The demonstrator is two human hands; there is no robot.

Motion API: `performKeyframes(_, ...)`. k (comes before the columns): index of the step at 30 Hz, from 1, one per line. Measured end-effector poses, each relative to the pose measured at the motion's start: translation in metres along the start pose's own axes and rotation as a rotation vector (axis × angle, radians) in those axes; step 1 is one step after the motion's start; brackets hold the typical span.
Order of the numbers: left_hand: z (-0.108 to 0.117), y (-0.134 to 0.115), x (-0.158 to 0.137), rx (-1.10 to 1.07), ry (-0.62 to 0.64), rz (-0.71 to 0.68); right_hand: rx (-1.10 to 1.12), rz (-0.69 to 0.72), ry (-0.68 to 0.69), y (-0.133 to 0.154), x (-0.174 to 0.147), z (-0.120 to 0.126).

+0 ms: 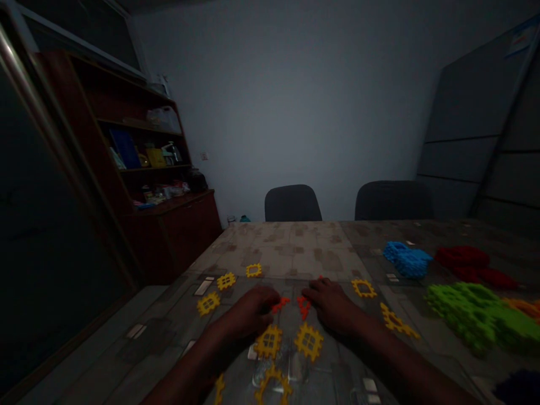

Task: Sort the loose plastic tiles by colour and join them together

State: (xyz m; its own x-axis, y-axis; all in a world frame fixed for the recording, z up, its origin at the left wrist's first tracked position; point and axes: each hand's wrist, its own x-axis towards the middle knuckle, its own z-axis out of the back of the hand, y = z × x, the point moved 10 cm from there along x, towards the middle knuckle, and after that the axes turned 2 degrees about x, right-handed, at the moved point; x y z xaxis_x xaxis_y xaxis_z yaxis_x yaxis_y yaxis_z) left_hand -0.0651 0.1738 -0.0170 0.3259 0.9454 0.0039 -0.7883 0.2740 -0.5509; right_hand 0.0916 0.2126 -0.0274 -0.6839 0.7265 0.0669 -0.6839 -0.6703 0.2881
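Fingers curled, my left hand is closed on an orange-red toothed plastic piece near the middle of the table. My right hand has its fingers bent over another orange-red piece, which sticks out beside the fingertips; a bit of orange-red shows behind that hand too. A narrow gap separates the two pieces. Close below the hands lie two yellow window-pattern pieces, a left one and a right one. Nearer to me is a yellow piece with a large round opening.
More yellow pieces lie left and right on the patterned tablecloth. Piles of blue, red and green pieces stand at the right. Two chairs are behind the table, a shelf cabinet at left.
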Motion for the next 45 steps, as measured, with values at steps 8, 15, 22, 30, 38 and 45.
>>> performKeyframes(8,0.002,-0.004,0.001,0.158,-0.049,0.013,-0.075,-0.017,-0.018,-0.001,-0.029,0.007)
performKeyframes(15,0.002,0.003,0.002,0.130,-0.080,0.004,-0.096,-0.111,-0.080,-0.006,-0.078,0.021)
performKeyframes(22,-0.004,-0.067,-0.017,-0.039,0.014,-0.132,0.019,-0.134,0.007,-0.015,-0.119,0.026)
performKeyframes(30,-0.052,-0.149,-0.049,-0.072,0.359,-0.430,0.010,-0.143,-0.022,-0.015,-0.065,0.034)
performKeyframes(38,-0.029,-0.119,-0.038,0.002,0.230,-0.201,-0.094,-0.251,0.024,-0.019,-0.046,0.018)
performKeyframes(45,-0.028,-0.122,-0.039,0.031,0.214,-0.247,0.063,-0.212,-0.007,-0.010,-0.070,0.042)
